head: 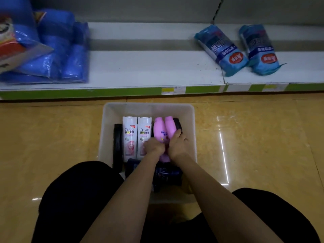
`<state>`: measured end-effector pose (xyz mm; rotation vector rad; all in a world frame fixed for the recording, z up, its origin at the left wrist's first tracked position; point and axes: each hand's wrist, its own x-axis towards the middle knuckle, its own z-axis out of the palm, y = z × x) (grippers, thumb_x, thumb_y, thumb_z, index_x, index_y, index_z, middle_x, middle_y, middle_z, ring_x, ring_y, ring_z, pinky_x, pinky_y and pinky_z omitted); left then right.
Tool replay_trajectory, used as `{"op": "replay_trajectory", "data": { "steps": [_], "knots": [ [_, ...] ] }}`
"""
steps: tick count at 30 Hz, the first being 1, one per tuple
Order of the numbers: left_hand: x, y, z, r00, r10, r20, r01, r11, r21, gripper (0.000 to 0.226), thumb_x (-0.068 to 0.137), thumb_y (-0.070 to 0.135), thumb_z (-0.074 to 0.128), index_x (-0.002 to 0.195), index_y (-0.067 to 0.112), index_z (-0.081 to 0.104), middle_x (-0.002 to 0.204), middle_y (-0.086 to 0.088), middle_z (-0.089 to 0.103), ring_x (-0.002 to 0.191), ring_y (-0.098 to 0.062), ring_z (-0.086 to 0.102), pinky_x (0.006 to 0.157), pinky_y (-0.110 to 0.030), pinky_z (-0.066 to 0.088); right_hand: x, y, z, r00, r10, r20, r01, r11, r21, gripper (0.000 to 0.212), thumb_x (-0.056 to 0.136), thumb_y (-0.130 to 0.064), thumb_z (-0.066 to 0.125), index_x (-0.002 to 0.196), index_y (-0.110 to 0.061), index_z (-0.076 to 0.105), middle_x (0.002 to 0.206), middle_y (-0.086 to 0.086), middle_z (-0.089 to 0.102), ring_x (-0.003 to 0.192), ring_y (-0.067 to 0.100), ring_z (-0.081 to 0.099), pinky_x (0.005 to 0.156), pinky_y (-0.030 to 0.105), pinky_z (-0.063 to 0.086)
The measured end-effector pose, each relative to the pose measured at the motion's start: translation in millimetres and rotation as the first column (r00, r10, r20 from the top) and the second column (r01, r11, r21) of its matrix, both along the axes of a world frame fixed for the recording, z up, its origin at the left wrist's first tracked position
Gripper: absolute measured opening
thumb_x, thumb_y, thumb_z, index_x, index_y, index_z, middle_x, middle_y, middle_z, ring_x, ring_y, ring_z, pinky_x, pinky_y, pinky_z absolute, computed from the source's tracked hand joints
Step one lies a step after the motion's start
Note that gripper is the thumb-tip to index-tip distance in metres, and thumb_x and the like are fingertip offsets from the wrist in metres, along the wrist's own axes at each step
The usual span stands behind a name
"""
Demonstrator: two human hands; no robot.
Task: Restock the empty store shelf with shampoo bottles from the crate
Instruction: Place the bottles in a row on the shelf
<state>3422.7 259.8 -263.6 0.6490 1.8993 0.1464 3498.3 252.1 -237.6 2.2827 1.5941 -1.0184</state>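
Observation:
A translucent white crate (149,109) stands on the floor in front of the shelf. Inside lie two white Clear shampoo bottles (130,135), two pink bottles side by side, and several dark bottles (117,146) along the left side and the near end. My left hand (153,146) grips the left pink bottle (159,128). My right hand (177,143) grips the right pink bottle (170,125). Both hands cover the bottles' lower halves. The white shelf (149,67) lies bare in its middle.
Blue plastic packs (61,48) are piled on the shelf's left. Two blue wrapped packs (222,48) lie on its right. A green price strip (105,92) runs along the shelf's front edge. My dark-clothed knees (78,190) flank the crate on the yellow tiled floor.

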Motion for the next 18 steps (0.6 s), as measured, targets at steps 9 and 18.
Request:
{"op": "replay_trajectory", "data": {
  "steps": [9,18],
  "knots": [
    [-47,-14,105,0.989,0.090,0.113,-0.095,0.995,0.038,0.057,0.083,0.018,0.067,0.128,-0.004,0.041,0.121,-0.016,0.059,0.105,-0.031,0.061,0.080,-0.034,0.054,-1,-12,90,0.791,-0.391,-0.471,0.326,0.920,-0.216,0.051,0.075,-0.013,0.066,0.121,-0.006,0.047,0.097,0.011,0.064,0.085,0.026,0.065,0.075,0.042,0.058],
    [-75,-39,333,0.973,0.094,0.209,-0.117,0.988,0.101,0.035,0.079,-0.014,0.054,0.098,0.013,0.042,0.090,-0.008,0.054,0.090,-0.025,0.052,0.069,-0.034,0.048,-7,-27,321,0.585,-0.462,-0.667,0.341,0.886,-0.315,0.030,0.086,0.000,0.060,0.112,-0.008,0.047,0.098,0.010,0.059,0.070,0.013,0.057,0.056,0.022,0.051]
  ]
}}
